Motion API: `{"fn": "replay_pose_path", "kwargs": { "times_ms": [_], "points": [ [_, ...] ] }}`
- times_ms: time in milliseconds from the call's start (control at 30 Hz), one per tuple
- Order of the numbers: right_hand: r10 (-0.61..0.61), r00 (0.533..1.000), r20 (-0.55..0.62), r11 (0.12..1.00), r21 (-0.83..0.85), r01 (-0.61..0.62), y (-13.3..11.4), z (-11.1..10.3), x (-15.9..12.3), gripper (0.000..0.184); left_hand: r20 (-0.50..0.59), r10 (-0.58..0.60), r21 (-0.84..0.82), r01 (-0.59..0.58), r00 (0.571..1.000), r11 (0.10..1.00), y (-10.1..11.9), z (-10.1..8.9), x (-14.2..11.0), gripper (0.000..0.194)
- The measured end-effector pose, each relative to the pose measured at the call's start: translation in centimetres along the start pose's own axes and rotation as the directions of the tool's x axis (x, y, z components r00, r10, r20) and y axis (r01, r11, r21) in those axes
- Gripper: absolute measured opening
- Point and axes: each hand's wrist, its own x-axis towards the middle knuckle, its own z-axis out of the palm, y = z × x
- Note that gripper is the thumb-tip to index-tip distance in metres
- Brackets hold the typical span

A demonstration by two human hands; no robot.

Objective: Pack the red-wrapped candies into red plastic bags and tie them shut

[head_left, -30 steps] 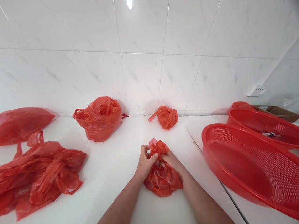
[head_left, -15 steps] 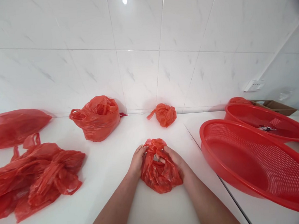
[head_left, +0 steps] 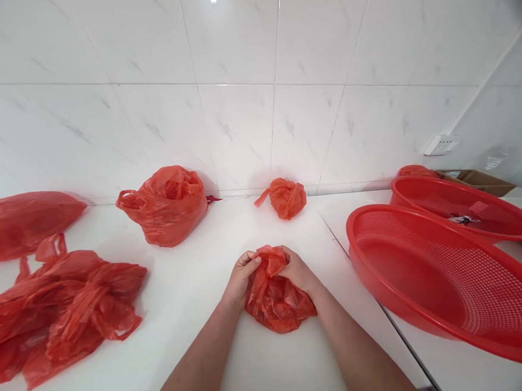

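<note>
A crumpled red plastic bag rests on the white table between my two hands. My left hand is closed on the bag's upper left edge, thumb on top. On the other side, my right hand pinches the upper right part of the same bag, with some fingers hidden behind the plastic. What the bag contains, if anything, cannot be made out. Beyond my hands, close to the wall, lies a small knotted red plastic bag.
A fuller red bag stands by the tiled wall. At left lie a heap of red bags and a smooth red bag. Two red plastic baskets are at right, with a cardboard box behind. A table seam runs beside them.
The gap in the top of the bag has closed up. My right thumb and fingers have come round onto the plastic near the top. The view has shifted slightly.
</note>
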Motion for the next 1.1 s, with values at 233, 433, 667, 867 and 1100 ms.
{"fn": "replay_pose_path", "kwargs": {
  "times_ms": [233,433,667,867,1100],
  "points": [
    [-0.112,0.951,-0.287,0.913,-0.408,-0.015,0.6,0.3,-0.2,0.012,0.142,-0.014,0.062,0.006,0.990,0.998,-0.1,1.0,-0.5,0.015],
    [-0.168,0.962,-0.216,0.961,-0.253,0.111,0.5,0.0,0.2,0.031,0.095,-0.032,0.120,0.020,0.995,0.993,-0.2,0.7,-0.4,0.016],
    [0.043,0.999,-0.005,0.994,0.104,-0.043,-0.2,-0.6,0.4,0.023,0.075,-0.001,0.107,-0.007,0.997,0.994,-0.1,0.2,-0.2,0.016],
    [0.023,0.996,0.090,0.861,0.504,-0.066,-0.8,-1.8,0.2,0.033,0.000,0.085,0.087,-0.084,0.996,0.993,0.4,0.0,0.0,0.019],
    [-0.047,0.990,-0.135,0.679,0.722,0.131,-1.5,-4.1,0.2,0.008,0.029,0.259,0.070,-0.260,0.965,0.963,3.7,-1.2,-0.3,0.014]
  ]
}}
